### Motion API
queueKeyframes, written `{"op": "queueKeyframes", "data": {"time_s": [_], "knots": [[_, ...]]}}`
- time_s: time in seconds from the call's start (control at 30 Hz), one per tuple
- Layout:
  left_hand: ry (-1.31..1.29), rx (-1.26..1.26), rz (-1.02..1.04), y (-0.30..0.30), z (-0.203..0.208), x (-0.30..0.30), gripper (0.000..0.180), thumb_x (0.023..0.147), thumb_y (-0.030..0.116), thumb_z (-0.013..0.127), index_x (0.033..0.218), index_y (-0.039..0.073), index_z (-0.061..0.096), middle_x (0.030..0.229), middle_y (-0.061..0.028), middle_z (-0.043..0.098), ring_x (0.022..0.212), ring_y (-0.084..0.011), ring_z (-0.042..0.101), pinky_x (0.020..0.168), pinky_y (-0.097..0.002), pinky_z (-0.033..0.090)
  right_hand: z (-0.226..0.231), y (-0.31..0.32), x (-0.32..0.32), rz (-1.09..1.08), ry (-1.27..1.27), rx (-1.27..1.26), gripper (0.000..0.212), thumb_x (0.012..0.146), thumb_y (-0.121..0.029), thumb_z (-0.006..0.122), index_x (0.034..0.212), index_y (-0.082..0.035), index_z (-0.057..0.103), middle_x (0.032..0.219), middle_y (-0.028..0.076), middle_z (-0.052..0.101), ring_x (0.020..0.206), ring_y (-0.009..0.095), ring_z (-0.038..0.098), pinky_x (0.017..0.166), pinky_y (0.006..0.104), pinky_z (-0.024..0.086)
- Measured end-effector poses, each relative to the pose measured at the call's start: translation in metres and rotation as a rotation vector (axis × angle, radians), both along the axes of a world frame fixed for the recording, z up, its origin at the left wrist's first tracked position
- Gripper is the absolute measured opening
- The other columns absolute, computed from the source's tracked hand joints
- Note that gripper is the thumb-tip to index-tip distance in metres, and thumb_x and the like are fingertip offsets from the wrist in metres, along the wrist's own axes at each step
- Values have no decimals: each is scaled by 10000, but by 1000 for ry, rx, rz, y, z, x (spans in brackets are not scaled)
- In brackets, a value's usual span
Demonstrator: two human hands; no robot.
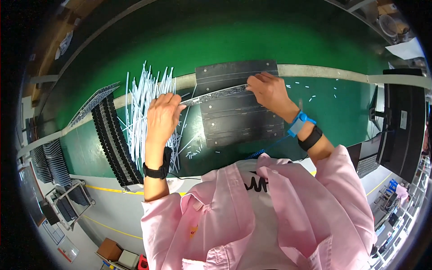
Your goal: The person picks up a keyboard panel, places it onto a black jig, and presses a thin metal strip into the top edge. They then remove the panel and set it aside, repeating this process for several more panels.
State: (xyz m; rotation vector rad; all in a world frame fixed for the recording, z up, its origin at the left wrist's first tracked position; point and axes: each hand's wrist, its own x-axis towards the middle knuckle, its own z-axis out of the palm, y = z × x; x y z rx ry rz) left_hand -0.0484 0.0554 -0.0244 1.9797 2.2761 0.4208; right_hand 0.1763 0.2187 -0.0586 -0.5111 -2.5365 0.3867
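A long, narrow strip (216, 95), dark with pale speckles like a thin circuit board, is stretched between my two hands. My left hand (163, 116) pinches its left end, beside the pile of thin white sticks (146, 96). At the other end, my right hand (271, 95) grips the strip between thumb and fingers. It slants slightly upward to the right, over a black grooved plate (240, 120) fixed with screws. Whether the strip touches the plate, I cannot tell. A blue band with a coiled cord (299, 123) circles my right wrist.
Short white bits (193, 153) lie left of the plate, others to its right. A black slotted rack (112, 139) and an upright speckled panel (92, 104) stand at left. On the right are a monitor (403, 121) and a keyboard (367, 165). A pale rail (319, 71) crosses the green bench.
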Motion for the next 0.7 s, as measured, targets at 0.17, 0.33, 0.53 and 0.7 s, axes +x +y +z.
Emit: {"op": "queueKeyframes", "data": {"time_s": [0.17, 0.33, 0.53, 0.7], "knots": [[-23, 7, 24, 3, 1, 1, 151, 686, 124, 618, 727, 45, 496, 703, -73, 492, 697, -258, 504, 578, -367, 406, -2, -9, 6, -6, 4, -33, 152, 667, -64, 619, 683, -62, 468, 605, 77, 499, 568, 265, 506, 481, 356, 419], [-32, -5, 4, 11, -1, -9, 164, 682, 130, 623, 737, 39, 499, 705, -78, 498, 706, -258, 508, 580, -371, 419, -2, -12, -2, -76, -6, -37, 167, 667, -71, 625, 685, -57, 460, 602, 81, 496, 576, 275, 507, 485, 364, 417], [-125, -4, 9, 33, -6, -25, 199, 678, 124, 633, 840, 36, 556, 776, -103, 569, 755, -289, 538, 621, -376, 428, -7, 32, -17, -29, -112, -159, 187, 655, -132, 647, 771, -62, 518, 668, 109, 534, 614, 291, 521, 532, 385, 428], [-190, -192, 66, 80, -46, -68, 331, 685, 224, 647, 959, 50, 578, 892, -151, 598, 865, -298, 555, 720, -378, 431, -39, 88, -47, -8, -286, -370, 307, 642, -152, 667, 923, -70, 573, 789, 133, 585, 683, 285, 553, 608, 368, 440]]}}
